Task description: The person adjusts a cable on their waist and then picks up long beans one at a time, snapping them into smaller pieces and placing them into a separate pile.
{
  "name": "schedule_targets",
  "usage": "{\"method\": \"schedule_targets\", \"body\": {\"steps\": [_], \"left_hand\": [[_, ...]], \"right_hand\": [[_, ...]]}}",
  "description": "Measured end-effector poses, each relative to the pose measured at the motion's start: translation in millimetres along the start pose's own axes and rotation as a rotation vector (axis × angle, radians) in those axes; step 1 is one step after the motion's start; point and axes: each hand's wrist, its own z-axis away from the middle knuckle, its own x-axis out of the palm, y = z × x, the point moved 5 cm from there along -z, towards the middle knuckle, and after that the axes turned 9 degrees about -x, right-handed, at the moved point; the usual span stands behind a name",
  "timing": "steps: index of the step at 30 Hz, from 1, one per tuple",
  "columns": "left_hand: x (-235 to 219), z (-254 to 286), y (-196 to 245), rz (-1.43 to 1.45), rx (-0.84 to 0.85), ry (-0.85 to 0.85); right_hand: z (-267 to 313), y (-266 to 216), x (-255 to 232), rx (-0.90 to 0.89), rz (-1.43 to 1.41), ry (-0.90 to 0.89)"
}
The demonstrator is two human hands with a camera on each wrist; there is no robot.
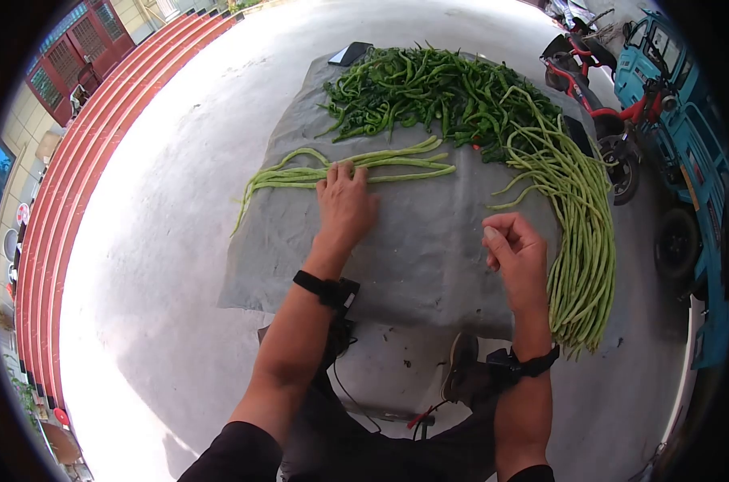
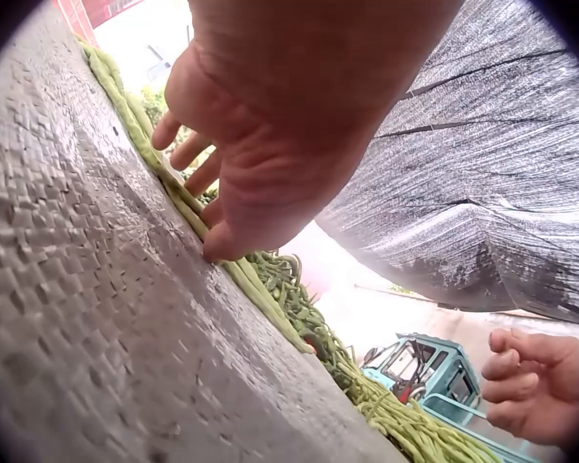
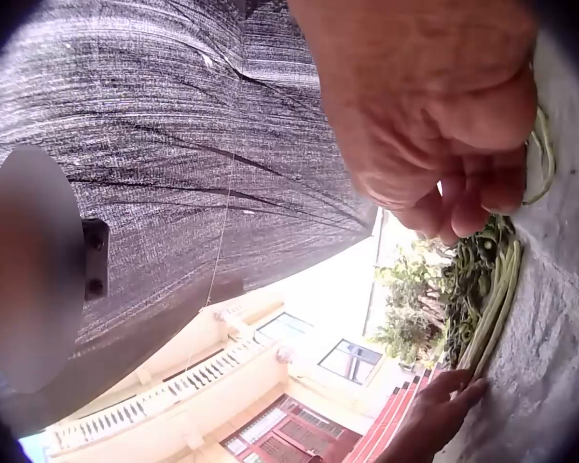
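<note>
Under the left hand (image 1: 344,205) lies a small bundle of long green beans (image 1: 356,167), stretched crosswise on a grey woven sheet (image 1: 429,257) spread over the pavement. The fingers are straight and spread, their tips pressing flat on the middle of the bundle; nothing is curled around it. In the left wrist view the fingertips (image 2: 217,249) touch the sheet right beside the pods.

The beans look light, thin and floppy, likely to droop and tangle at the ends if lifted by one tip. A hold around the middle of the bundle, where the pods lie parallel, would probably keep them together; the skins look smooth, and squeezing hard may snap them.

The right hand (image 1: 516,253) hovers nearer the body, apart from the bundle, with its fingers loosely curled toward the palm. It appears to hold nothing, though the palm is partly hidden.

Just to the right of that hand a far larger heap of long beans (image 1: 581,233) runs along the sheet's edge. Beyond both hands sits a pile of darker green peppers (image 1: 437,92). Farther right stand a red scooter (image 1: 597,96) and a blue vehicle (image 1: 686,145).
</note>
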Motion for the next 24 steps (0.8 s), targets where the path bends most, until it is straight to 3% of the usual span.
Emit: {"method": "schedule_targets", "body": {"steps": [9, 15, 18, 21, 24], "left_hand": [[-4, 6, 6, -0.002, 0.038, 0.106], [-38, 9, 26, 0.211, 0.140, 0.213], [-52, 12, 38, 0.358, 0.168, 0.193], [-66, 17, 56, 0.681, 0.179, 0.103], [-76, 31, 76, 0.831, 0.225, 0.076]], "right_hand": [[8, 5, -20, 0.026, 0.017, 0.008], [8, 1, -18, 0.033, 0.030, 0.042], [6, 5, -12, 0.011, 0.067, -0.023], [7, 2, -2, 0.021, 0.062, -0.041], [8, 6, 8, 0.100, -0.050, -0.078]]}}
